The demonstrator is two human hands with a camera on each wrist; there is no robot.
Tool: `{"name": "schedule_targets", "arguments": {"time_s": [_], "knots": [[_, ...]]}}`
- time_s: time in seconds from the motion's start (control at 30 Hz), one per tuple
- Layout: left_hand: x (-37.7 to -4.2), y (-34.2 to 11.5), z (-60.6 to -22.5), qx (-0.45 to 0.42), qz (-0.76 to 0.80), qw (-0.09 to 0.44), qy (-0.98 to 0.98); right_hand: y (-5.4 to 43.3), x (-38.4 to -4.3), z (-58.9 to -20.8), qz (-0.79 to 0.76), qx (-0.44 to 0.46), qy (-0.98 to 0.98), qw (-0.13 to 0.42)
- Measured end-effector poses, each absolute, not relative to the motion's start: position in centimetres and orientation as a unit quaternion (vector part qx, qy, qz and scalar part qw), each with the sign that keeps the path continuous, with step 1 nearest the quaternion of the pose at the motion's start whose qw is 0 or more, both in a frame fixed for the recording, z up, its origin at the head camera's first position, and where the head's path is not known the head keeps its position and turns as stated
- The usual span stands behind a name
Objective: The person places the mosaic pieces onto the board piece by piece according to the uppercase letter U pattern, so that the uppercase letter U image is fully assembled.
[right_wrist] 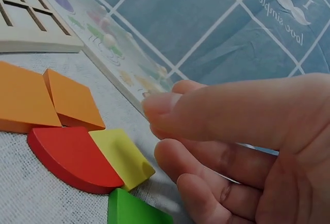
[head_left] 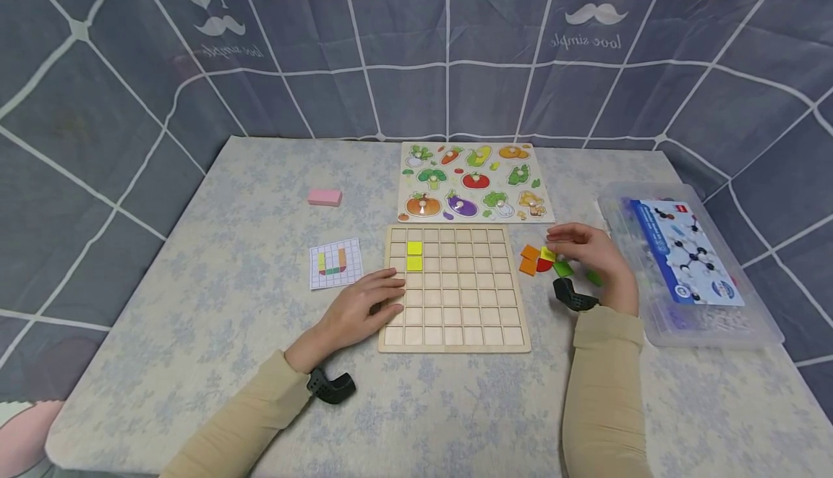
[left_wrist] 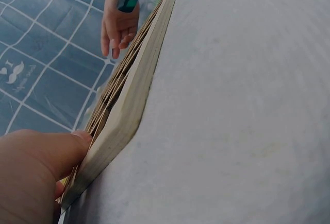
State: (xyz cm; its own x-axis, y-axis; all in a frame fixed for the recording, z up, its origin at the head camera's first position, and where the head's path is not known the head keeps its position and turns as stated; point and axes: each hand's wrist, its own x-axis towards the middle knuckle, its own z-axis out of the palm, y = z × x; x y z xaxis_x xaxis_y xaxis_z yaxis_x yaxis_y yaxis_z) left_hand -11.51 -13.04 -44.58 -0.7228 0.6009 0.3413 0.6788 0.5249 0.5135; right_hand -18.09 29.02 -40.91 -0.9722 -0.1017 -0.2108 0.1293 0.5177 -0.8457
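My left hand [head_left: 354,306] rests on the left edge of a wooden grid board [head_left: 455,348], its thumb and fingertips touching the rim. Two yellow square blocks [head_left: 414,255] sit one below the other in the board's upper left cells. Beyond the board's right side, my right hand [head_left: 594,252] hovers by a small cluster of blocks, fingers loosely bent. In the right wrist view its thumb lies close to the index finger, with nothing visible between. Beside it lie a yellow block [right_wrist: 121,157], a red quarter-round block [right_wrist: 72,157], orange blocks [right_wrist: 75,98] and a green block [right_wrist: 135,209].
A pattern card [head_left: 335,264] with a coloured U-shape lies left of the board. Behind it is a pink block [head_left: 325,197]. A vegetable peg puzzle [head_left: 476,207] borders the board's far edge. At right stands a clear plastic box [head_left: 677,326] with a printed sheet.
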Motion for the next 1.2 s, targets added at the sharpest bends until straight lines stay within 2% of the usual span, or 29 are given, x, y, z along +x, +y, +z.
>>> {"name": "schedule_targets", "arguments": {"time_s": [0.47,1.2], "knots": [[-11.51,-13.03,-44.6,-0.362,-0.321,0.056,-0.873,28.93,-18.18,-41.09,-0.466,0.006,0.873,0.143],[-11.39,-13.05,-44.51,-0.361,-0.312,0.065,-0.876,28.67,-18.22,-40.96,-0.435,-0.006,0.889,0.142]]}}
